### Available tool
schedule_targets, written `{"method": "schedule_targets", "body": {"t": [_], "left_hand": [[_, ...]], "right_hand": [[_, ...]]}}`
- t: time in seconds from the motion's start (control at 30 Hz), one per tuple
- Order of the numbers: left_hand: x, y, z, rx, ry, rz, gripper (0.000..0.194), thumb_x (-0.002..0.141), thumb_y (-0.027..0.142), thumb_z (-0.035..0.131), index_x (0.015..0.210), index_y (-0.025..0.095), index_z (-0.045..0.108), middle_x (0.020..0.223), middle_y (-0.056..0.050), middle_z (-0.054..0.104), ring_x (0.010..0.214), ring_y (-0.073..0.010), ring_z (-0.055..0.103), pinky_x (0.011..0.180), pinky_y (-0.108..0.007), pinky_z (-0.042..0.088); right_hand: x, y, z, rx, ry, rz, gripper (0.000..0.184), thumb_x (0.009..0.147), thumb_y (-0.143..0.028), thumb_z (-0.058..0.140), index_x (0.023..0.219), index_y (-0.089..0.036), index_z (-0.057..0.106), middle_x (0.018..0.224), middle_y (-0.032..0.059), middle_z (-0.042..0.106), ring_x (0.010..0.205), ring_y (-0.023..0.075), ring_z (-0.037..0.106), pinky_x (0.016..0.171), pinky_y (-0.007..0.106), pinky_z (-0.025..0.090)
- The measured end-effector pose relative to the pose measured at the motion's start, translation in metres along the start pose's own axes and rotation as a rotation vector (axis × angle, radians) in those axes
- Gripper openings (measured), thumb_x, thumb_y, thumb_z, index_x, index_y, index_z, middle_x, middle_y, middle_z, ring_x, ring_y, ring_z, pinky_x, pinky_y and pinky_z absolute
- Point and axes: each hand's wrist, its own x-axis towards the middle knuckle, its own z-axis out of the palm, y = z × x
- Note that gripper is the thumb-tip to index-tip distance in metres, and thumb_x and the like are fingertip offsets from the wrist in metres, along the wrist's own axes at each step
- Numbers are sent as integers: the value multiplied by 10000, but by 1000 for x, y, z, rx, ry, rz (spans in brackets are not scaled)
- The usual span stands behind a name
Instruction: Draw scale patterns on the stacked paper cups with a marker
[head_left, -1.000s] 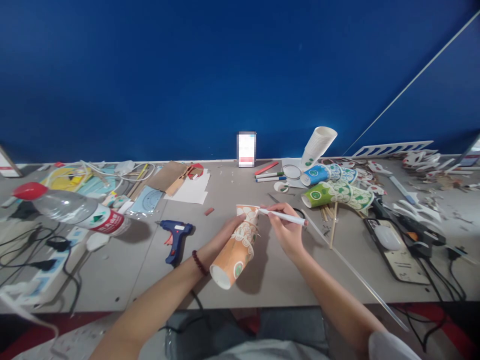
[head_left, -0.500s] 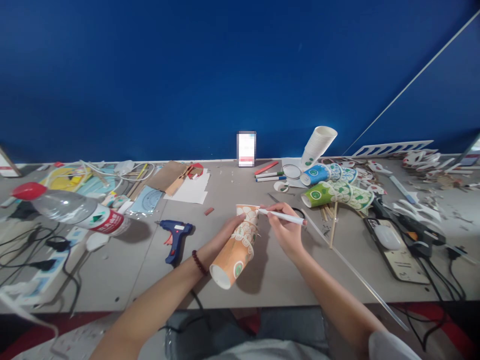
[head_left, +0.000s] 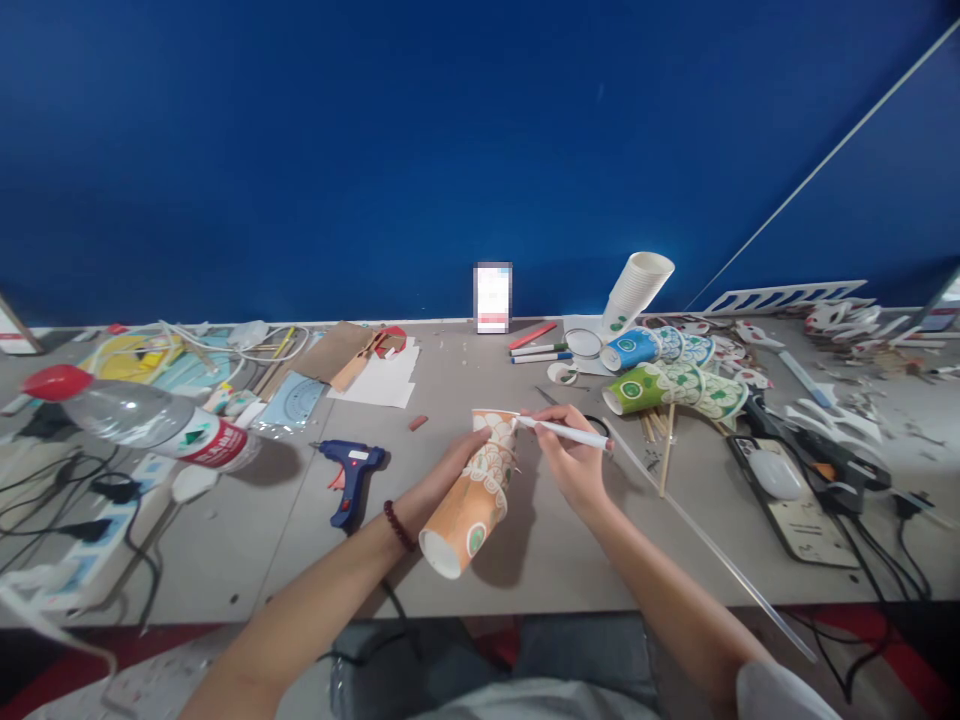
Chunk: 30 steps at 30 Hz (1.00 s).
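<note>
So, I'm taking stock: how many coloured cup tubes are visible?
3: orange tube in the left hand; blue tube behind green tube, on the right. Others may be hidden.

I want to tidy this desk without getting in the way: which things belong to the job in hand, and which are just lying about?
In use:
orange cups, in the left hand
pen, in the right hand, tip at the cups' far end

Seemingly just lying about:
blue glue gun
bottle
phone
green cups, though similarly patterned, so perhaps related
</note>
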Motion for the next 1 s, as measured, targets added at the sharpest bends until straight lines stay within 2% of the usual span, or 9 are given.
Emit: {"method": "schedule_targets", "body": {"t": [0.17,0.37,0.6,0.87,1.0], "left_hand": [[1,0,0,1,-29,33,426,802,457,597,1033,106,660,788,-107,712,651,-168,650,614,-251,474],[1,1,0,7,-25,31,405,808,448,590,1025,115,663,770,-101,709,645,-171,650,601,-253,467],[-1,1,1,-18,-5,24,392,799,438,602,1003,109,666,787,-107,714,667,-183,653,621,-262,461],[-1,1,2,-27,17,-28,383,809,451,579,968,116,672,768,-91,707,624,-167,643,589,-254,458],[-4,4,1,-74,-30,-86,407,810,480,568,959,116,668,802,-89,705,643,-161,643,607,-250,462]], "right_hand": [[0,0,0,9,4,10,67,798,-280,607,815,-215,605,883,61,722,858,220,694,777,353,551],[0,-3,1,28,9,36,91,795,-309,611,799,-220,594,862,60,714,839,229,693,680,343,572],[0,-2,1,6,-1,10,109,807,-328,610,817,-219,604,878,62,716,872,228,696,769,356,556],[2,-3,1,63,35,59,90,789,-302,617,784,-217,587,813,49,709,814,225,699,697,346,566],[3,-5,-1,122,77,76,92,778,-302,624,763,-220,582,746,22,697,787,223,697,701,352,565]]}}
